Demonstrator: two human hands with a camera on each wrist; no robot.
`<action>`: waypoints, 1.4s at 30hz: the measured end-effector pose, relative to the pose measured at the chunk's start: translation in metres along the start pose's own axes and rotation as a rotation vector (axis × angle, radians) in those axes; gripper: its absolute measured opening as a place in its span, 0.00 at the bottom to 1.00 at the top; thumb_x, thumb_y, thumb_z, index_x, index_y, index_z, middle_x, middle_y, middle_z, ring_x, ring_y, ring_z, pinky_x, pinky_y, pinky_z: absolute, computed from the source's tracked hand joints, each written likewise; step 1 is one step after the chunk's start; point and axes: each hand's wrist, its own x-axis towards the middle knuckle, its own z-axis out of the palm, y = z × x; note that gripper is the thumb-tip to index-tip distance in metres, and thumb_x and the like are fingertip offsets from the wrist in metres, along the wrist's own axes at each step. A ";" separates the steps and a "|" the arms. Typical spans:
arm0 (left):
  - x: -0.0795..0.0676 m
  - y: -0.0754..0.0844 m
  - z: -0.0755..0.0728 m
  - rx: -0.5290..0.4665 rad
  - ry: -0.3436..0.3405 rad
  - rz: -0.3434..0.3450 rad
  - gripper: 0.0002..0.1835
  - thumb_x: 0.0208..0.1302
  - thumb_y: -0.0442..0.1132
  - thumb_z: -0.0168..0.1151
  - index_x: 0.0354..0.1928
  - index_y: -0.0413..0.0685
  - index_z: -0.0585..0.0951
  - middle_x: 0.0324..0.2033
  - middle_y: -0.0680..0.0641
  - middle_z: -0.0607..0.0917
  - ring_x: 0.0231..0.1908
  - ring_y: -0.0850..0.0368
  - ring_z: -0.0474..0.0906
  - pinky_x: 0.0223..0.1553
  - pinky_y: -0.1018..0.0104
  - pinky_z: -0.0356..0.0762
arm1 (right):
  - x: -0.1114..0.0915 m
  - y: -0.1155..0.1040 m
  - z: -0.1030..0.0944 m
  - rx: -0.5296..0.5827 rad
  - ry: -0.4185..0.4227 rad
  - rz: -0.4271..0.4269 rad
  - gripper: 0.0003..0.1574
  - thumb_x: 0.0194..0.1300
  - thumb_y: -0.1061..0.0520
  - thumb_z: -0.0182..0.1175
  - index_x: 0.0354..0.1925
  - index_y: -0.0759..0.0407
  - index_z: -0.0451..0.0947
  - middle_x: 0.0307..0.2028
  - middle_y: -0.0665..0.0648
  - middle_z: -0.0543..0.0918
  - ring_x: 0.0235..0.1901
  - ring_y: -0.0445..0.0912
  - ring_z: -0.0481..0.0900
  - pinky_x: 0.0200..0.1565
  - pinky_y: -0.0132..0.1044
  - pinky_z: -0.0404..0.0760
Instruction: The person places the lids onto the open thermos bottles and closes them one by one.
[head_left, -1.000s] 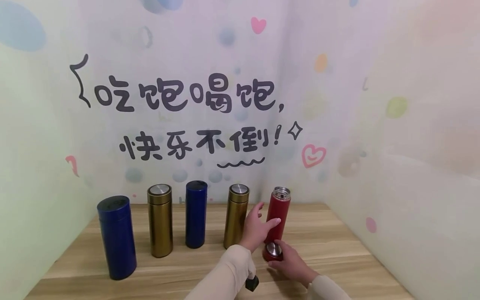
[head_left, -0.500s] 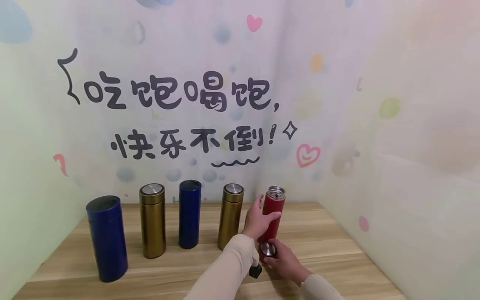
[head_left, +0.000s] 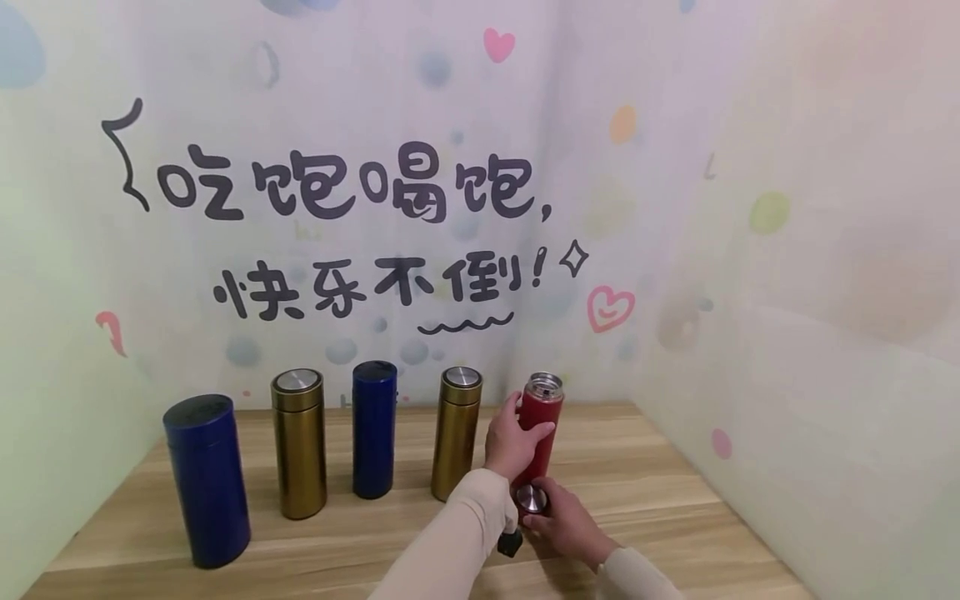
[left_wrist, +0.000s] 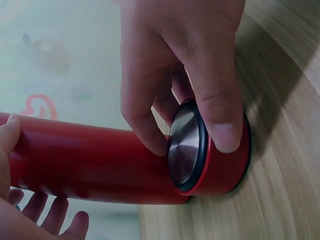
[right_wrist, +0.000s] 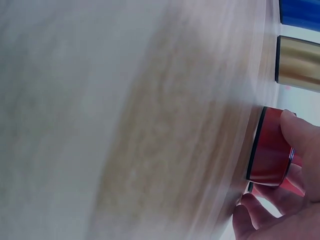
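Observation:
A red thermos (head_left: 546, 412) without its lid stands upright at the right end of a row, its steel mouth showing. My left hand (head_left: 513, 443) grips its side, thumb on the near face and fingers round the far left. Just in front of its base, the red lid (head_left: 532, 498) sits on the table, steel disc upward. My right hand (head_left: 570, 522) holds this lid between thumb and fingers. In the left wrist view, the right thumb presses the lid's red side (left_wrist: 222, 172). The right wrist view shows the lid's dark lower rim against the tabletop.
To the left stand a gold thermos (head_left: 455, 442), a slim blue one (head_left: 373, 433), another gold one (head_left: 298, 454) and a wider blue one (head_left: 206, 483), all lidded. Printed walls rise behind and beside the wooden table (head_left: 660, 533).
The left hand has come in closer against the red thermos, and the right hand's thumb and fingers have settled round the lid. The head view has shifted, so everything sits slightly further left.

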 end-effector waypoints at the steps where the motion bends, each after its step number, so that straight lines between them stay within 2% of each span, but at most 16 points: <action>1: 0.000 0.000 -0.001 0.014 0.013 0.008 0.37 0.58 0.48 0.71 0.68 0.50 0.68 0.55 0.45 0.77 0.52 0.47 0.74 0.53 0.44 0.74 | 0.000 0.000 0.000 -0.002 0.002 -0.006 0.29 0.58 0.61 0.69 0.54 0.69 0.70 0.47 0.66 0.80 0.46 0.60 0.79 0.48 0.57 0.77; 5: -0.002 0.001 -0.004 0.016 0.030 0.019 0.35 0.57 0.48 0.72 0.66 0.50 0.70 0.54 0.43 0.76 0.52 0.47 0.73 0.53 0.44 0.74 | 0.000 -0.001 0.000 0.004 0.001 -0.018 0.30 0.58 0.60 0.69 0.54 0.70 0.70 0.47 0.67 0.80 0.47 0.60 0.78 0.49 0.57 0.76; 11: -0.001 -0.001 -0.006 -0.066 0.001 -0.016 0.37 0.58 0.45 0.71 0.67 0.51 0.66 0.58 0.44 0.76 0.53 0.46 0.74 0.55 0.43 0.73 | 0.001 -0.003 0.001 0.027 -0.009 -0.031 0.31 0.57 0.60 0.70 0.54 0.69 0.70 0.47 0.67 0.80 0.47 0.61 0.78 0.49 0.59 0.75; 16: 0.000 -0.005 -0.008 -0.092 0.028 0.008 0.34 0.59 0.43 0.71 0.65 0.53 0.67 0.56 0.45 0.79 0.53 0.47 0.76 0.54 0.44 0.74 | 0.003 -0.004 0.002 0.033 -0.022 -0.032 0.31 0.57 0.61 0.70 0.55 0.69 0.69 0.48 0.67 0.80 0.47 0.61 0.78 0.49 0.59 0.76; 21: -0.002 -0.008 -0.011 -0.090 0.030 0.018 0.37 0.60 0.44 0.71 0.69 0.57 0.66 0.58 0.47 0.78 0.54 0.48 0.75 0.55 0.43 0.73 | 0.003 -0.004 0.003 0.036 -0.036 -0.017 0.31 0.58 0.61 0.70 0.56 0.69 0.69 0.49 0.67 0.79 0.48 0.60 0.78 0.50 0.59 0.75; 29: -0.008 -0.004 -0.016 -0.083 0.051 0.054 0.38 0.60 0.41 0.70 0.71 0.50 0.66 0.60 0.44 0.77 0.55 0.46 0.75 0.57 0.43 0.72 | 0.000 -0.001 -0.002 0.022 -0.023 0.000 0.30 0.56 0.61 0.70 0.55 0.67 0.71 0.47 0.64 0.80 0.48 0.59 0.78 0.51 0.59 0.75; 36: -0.011 -0.006 -0.019 -0.051 0.076 0.059 0.38 0.60 0.42 0.70 0.71 0.48 0.65 0.61 0.44 0.76 0.56 0.46 0.75 0.58 0.44 0.71 | -0.002 0.003 -0.004 0.020 -0.014 0.001 0.29 0.56 0.60 0.71 0.53 0.68 0.71 0.45 0.63 0.81 0.45 0.57 0.79 0.49 0.57 0.76; 42: -0.012 -0.007 -0.021 -0.039 0.094 0.072 0.38 0.59 0.41 0.71 0.71 0.47 0.66 0.61 0.43 0.76 0.56 0.46 0.75 0.57 0.45 0.72 | -0.002 0.004 -0.004 0.004 -0.009 0.041 0.32 0.55 0.60 0.72 0.54 0.70 0.71 0.46 0.64 0.80 0.47 0.60 0.78 0.50 0.59 0.75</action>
